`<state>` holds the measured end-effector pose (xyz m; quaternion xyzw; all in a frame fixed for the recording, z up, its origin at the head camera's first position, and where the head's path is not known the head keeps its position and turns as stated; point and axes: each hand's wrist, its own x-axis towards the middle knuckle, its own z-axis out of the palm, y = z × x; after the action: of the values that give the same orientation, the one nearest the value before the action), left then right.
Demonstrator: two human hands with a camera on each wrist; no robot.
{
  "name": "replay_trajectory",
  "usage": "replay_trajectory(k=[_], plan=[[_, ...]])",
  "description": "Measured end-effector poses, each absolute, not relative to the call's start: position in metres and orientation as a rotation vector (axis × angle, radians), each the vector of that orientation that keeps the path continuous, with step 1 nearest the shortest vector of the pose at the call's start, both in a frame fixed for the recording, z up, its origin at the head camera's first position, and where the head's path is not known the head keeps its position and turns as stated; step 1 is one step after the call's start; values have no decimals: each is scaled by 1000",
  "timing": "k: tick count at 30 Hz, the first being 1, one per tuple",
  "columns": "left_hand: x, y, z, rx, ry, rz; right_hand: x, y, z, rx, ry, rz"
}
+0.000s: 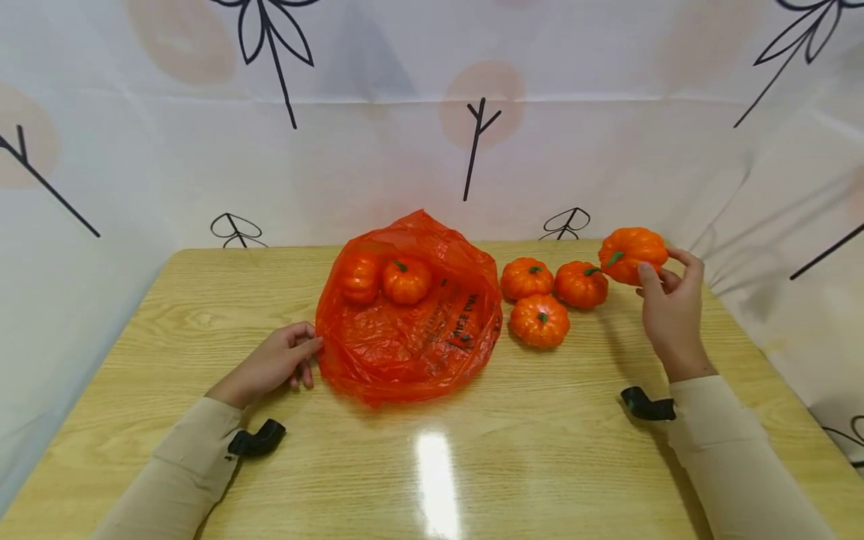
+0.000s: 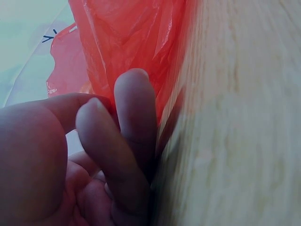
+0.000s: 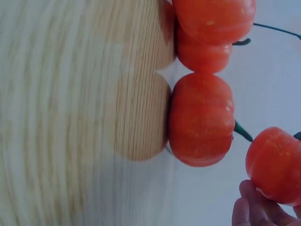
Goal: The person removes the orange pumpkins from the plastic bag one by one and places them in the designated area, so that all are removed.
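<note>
While my part-open right fingers [image 1: 687, 259] pinch, above the worktop [image 1: 540, 465], a pumpkin [image 1: 632, 253] likely light, rigid and slippery, best held across its ribs, my bent left fingers [image 2: 134, 99] touch the bag [image 1: 371, 367]; whether pinching, I cannot tell.

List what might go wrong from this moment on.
The right hand holds a raised pumpkin from one side; its smooth, shiny surface could slip from the fingers.
If it drops, it might knock the three pumpkins clustered just below and beside it, perhaps setting them rolling.
The red bag is thin and loose, and the left hand touches its edge on one side only, so its mouth could sag.
</note>
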<state>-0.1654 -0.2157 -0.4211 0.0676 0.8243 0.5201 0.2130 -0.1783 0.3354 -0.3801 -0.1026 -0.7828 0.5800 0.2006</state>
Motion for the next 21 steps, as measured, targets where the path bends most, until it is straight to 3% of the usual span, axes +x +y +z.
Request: replay_trajectory(k=[13, 21], plan=[[-163, -215, -417, 207, 2281, 1454, -184, 356, -383, -426, -1863, 2115], [-164, -216, -420, 201, 2291, 1445, -187, 364, -388, -490, -1930, 2139]])
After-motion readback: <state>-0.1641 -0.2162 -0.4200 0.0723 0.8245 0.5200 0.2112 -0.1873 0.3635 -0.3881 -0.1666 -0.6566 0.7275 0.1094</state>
